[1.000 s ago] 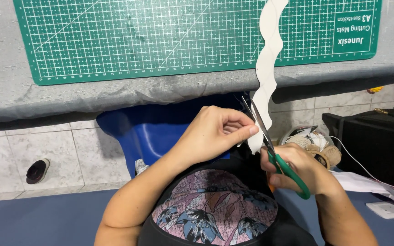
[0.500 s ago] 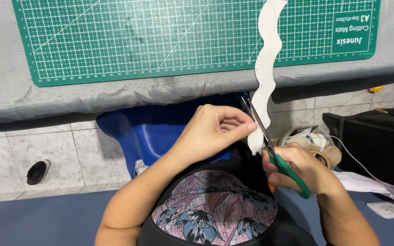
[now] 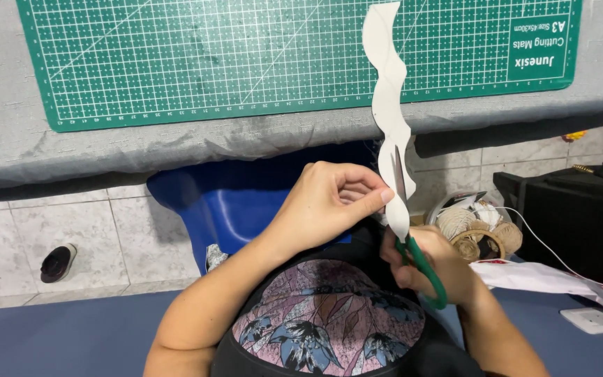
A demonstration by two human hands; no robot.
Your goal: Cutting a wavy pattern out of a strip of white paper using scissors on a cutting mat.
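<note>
Presently left hand fingers pinched wavy paper strip; right hand fingers gripped green scissors. Best: short snips, turning paper along the curve.

Bare-armed, ringless left hand and right hand above a black garment printed with mauve and blue leaves.

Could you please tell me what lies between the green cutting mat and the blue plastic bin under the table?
In the head view, the grey cloth covering the table edge lies between the green cutting mat and the blue bin; the wavy white paper strip crosses it at the right.
</note>
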